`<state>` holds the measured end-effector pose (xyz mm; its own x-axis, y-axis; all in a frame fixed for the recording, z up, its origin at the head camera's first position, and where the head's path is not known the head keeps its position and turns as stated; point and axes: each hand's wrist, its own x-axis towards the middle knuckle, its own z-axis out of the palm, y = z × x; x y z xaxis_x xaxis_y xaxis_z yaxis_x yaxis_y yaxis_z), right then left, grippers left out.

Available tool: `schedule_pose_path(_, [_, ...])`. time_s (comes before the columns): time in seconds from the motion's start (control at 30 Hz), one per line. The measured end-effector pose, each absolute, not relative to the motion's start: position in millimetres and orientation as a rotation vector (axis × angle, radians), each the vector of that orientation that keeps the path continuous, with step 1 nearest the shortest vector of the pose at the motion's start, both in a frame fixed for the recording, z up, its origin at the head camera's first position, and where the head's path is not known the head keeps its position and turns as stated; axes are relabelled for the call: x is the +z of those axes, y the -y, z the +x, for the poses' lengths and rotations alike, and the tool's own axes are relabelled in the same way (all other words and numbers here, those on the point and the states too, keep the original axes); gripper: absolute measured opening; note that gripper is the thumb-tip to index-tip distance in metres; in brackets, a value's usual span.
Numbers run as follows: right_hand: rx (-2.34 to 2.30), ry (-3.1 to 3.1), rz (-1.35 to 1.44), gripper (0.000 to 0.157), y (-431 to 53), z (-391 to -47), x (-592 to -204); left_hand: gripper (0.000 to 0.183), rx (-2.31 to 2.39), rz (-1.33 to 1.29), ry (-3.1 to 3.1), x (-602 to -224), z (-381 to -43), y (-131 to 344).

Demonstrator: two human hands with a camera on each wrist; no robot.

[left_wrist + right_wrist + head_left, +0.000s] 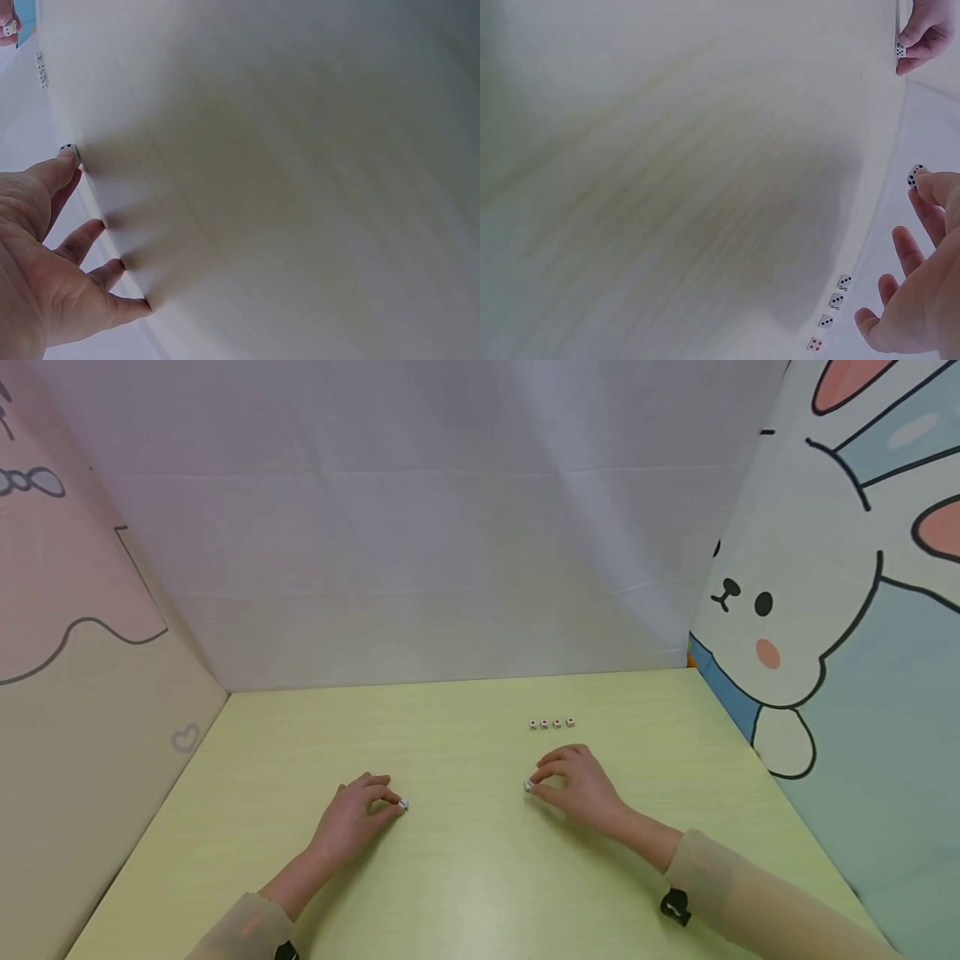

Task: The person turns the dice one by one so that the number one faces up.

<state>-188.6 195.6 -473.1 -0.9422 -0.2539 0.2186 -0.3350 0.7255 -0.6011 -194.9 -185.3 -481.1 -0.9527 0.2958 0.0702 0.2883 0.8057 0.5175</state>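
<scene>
Between thumb and index finger, my left hand pinches a small white die at the tabletop, left of the middle. In the left wrist view its other fingertips touch the table. My right hand pinches another white die by thumb and index finger, right of the middle. The right wrist view shows dark pips on this die, and its other fingers are spread. Beyond the right hand, several dice stand in a short row; the nearest one in the right wrist view has red pips.
The pale yellow table meets a white cloth backdrop at its far edge. A pink and cream panel bounds the left side. On the right stands a panel with a cartoon rabbit.
</scene>
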Motion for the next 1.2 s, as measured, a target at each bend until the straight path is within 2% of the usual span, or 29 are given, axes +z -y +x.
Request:
schedule_pose_path(0.4, [1.521, 2.749, 0.372, 0.008, -200, -195, -477, 0.006, 0.844, 0.477, -2.976, -478, -195, 185])
schedule_pose_path(0.83, [1.351, 2.841, 0.245, 0.006, -196, -189, -492, 0.005, 0.838, 0.46, -2.972, -476, -193, 184])
schedule_pose_path(1.2, [1.268, 2.825, 0.308, 0.005, -195, -185, -497, 0.005, 0.84, 0.469, -2.98, -477, -195, 185])
